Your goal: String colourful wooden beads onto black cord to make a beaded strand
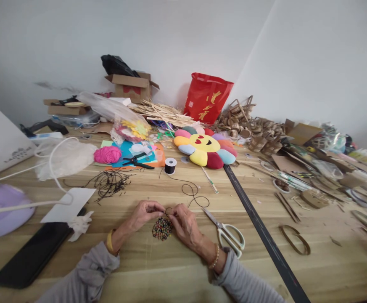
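Note:
My left hand (143, 214) and my right hand (183, 222) are close together at the middle of the table, both pinching a thin black cord (192, 194). Between them the cord forms a small loop. Just below my fingertips lies a cluster of small multicoloured beads (162, 229). The cord curls across the wood behind my right hand, towards a white spool of black cord (170, 166). White-handled scissors (230, 235) rest to the right of my right wrist, their blades slightly apart.
A tangle of black cords (112, 183), pink yarn (107, 155) and black pliers (137, 162) lie at the back left. A flower cushion (205, 145) sits behind the spool. A dark strip (262, 227) crosses the table at right; a black case (33, 254) is at left.

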Demonstrator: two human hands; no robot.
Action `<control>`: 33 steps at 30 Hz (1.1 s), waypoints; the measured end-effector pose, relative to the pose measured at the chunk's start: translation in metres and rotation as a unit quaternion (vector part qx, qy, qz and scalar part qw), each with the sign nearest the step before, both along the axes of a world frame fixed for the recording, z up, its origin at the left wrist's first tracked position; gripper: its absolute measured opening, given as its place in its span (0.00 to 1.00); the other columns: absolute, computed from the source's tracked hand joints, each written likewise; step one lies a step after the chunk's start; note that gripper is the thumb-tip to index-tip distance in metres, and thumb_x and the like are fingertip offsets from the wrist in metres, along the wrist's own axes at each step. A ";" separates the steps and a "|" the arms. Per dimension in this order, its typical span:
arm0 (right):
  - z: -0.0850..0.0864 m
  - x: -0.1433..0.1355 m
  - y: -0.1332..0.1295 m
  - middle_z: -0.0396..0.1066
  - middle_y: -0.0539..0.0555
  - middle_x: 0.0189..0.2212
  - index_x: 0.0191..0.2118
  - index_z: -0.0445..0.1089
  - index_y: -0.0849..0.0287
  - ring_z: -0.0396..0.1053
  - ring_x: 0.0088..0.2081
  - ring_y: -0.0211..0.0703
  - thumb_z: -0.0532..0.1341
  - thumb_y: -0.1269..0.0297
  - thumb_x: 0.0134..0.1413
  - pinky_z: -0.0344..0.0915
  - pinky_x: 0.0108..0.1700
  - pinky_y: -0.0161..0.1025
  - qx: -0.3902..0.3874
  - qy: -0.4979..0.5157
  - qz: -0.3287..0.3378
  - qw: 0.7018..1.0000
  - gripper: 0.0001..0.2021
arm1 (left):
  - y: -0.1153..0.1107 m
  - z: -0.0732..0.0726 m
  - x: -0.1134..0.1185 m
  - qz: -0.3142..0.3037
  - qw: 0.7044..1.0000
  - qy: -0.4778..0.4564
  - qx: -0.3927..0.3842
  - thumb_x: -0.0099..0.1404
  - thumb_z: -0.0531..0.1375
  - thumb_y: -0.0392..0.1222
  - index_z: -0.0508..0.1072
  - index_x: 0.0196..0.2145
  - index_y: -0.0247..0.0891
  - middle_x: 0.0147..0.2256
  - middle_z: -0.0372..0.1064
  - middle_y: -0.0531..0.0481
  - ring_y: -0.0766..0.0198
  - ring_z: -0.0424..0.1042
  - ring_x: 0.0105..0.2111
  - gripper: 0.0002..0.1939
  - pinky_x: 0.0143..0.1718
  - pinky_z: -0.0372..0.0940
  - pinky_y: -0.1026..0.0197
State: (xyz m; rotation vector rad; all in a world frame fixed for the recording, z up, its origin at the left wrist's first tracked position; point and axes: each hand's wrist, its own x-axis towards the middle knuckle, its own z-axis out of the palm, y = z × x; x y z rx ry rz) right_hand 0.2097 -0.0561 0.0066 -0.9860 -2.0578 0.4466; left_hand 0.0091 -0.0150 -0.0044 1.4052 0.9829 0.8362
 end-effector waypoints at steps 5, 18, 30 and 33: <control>-0.003 -0.001 0.000 0.66 0.53 0.29 0.34 0.65 0.57 0.64 0.31 0.40 0.51 0.67 0.65 0.61 0.34 0.37 0.004 0.004 -0.002 1.000 0.09 | -0.001 -0.001 -0.001 0.001 1.000 -0.003 0.008 0.50 0.67 0.45 0.79 0.30 0.33 0.30 0.78 0.45 0.58 0.75 0.32 0.12 0.37 0.69 0.58; -0.001 0.000 0.001 0.67 0.53 0.29 0.35 0.66 0.58 0.65 0.32 0.41 0.52 0.67 0.65 0.62 0.35 0.36 0.003 -0.001 0.000 1.000 0.08 | -0.001 0.004 0.000 -0.014 1.000 0.002 0.000 0.49 0.67 0.44 0.79 0.29 0.33 0.30 0.78 0.45 0.58 0.75 0.32 0.11 0.39 0.69 0.58; -0.002 -0.002 0.001 0.67 0.53 0.29 0.35 0.65 0.58 0.64 0.31 0.41 0.53 0.67 0.64 0.62 0.34 0.36 0.019 0.003 0.010 1.000 0.07 | -0.004 0.009 0.001 -0.037 0.999 0.009 0.015 0.50 0.68 0.45 0.79 0.29 0.33 0.30 0.78 0.45 0.58 0.74 0.32 0.12 0.38 0.68 0.58; -0.002 -0.002 0.001 0.68 0.53 0.29 0.36 0.66 0.58 0.64 0.32 0.41 0.52 0.67 0.65 0.63 0.34 0.37 0.035 0.005 0.021 0.999 0.07 | -0.006 0.011 0.005 -0.041 0.999 -0.016 -0.011 0.48 0.70 0.45 0.77 0.30 0.32 0.29 0.77 0.46 0.59 0.74 0.31 0.14 0.37 0.68 0.59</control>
